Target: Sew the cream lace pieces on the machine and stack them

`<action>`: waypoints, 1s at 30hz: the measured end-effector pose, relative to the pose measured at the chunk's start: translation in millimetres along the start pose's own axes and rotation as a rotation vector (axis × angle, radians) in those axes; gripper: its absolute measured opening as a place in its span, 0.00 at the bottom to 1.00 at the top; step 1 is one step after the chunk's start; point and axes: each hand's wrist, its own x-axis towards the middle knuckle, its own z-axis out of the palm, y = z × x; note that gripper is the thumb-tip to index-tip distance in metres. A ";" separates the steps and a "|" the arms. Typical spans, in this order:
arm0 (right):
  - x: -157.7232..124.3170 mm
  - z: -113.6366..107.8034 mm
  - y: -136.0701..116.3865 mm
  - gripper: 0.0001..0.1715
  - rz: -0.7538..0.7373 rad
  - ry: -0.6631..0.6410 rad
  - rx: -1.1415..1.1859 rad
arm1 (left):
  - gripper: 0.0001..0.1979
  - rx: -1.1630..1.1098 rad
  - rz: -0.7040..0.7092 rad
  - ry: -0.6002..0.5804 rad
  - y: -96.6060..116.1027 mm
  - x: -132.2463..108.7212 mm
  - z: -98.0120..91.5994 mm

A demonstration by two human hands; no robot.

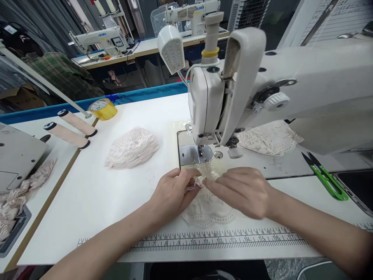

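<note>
Lace fabric (208,213), cream, thin and scalloped, lay on the near side of the metal needle plate (189,155). The left hand (175,190) pinched its edge between thumb and forefinger; the right hand (244,192) had its fingers bent just beside, but whether they gripped I cannot tell. Beyond, the smooth white sewing machine (201,101) hid part of the table. Leftward lay a rounded lace stack (132,148), then thread spools (65,135) and glossy yellow tape (106,111); rightward, green-handled scissors (323,181).

Left hand (171,192) pinches lace piece (208,212), lower center; right hand (246,192) at its edge, contact unclear. Sewing machine (208,97) upper right, lace stack (132,148) left of center, green-handled scissors (328,179) far right.
</note>
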 end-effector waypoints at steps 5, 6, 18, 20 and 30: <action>-1.4 -3.2 -4.4 0.03 -0.253 0.006 -0.145 | 0.19 0.005 0.051 -0.005 -1.9 -0.6 0.8; -0.3 -4.0 -4.9 0.02 -0.263 0.007 -0.153 | 0.19 0.020 0.095 -0.003 -2.8 -0.6 1.1; 14.3 -13.7 -1.3 0.09 0.493 -0.398 0.536 | 0.04 -0.096 -0.220 -0.335 7.0 0.8 -3.1; 13.8 -5.4 2.6 0.07 0.642 -0.412 0.545 | 0.06 0.114 -0.192 -0.246 6.0 0.7 0.5; 2.9 11.7 17.4 0.11 0.670 -0.417 0.119 | 0.09 0.514 0.274 -0.115 11.4 -6.5 7.7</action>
